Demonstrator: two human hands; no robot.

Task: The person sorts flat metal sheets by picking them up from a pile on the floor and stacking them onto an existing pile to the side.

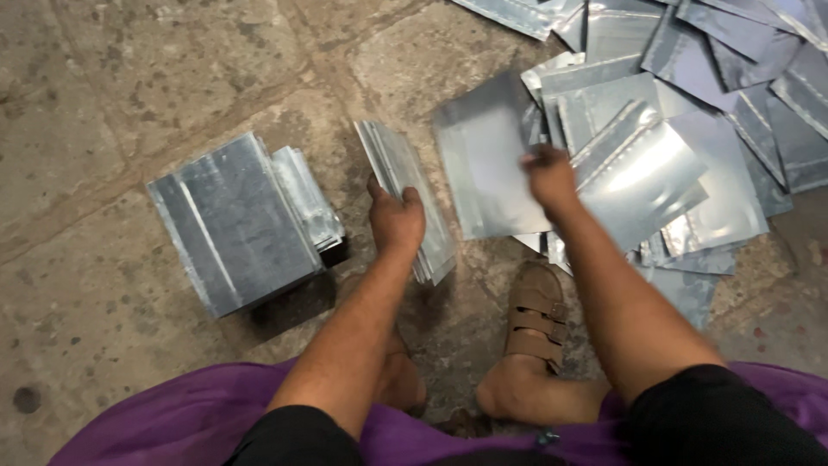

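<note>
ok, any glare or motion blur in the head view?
Head view: glare on the shiny pouches beside the right hand, which is motion-blurred along with the pouch it holds; the left hand, its held stack and the floor stack are sharper.

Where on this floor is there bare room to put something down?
Bare floor lies left of and beyond the neat stack; a narrow strip runs between it and the bundle in the left hand. It is crowded at right: loose pouches around the right hand.

Dim, soft daylight; glare on the silver pouches (pixel 642 164); the right hand (pixel 549 177) looks perhaps motion-blurred.
</note>
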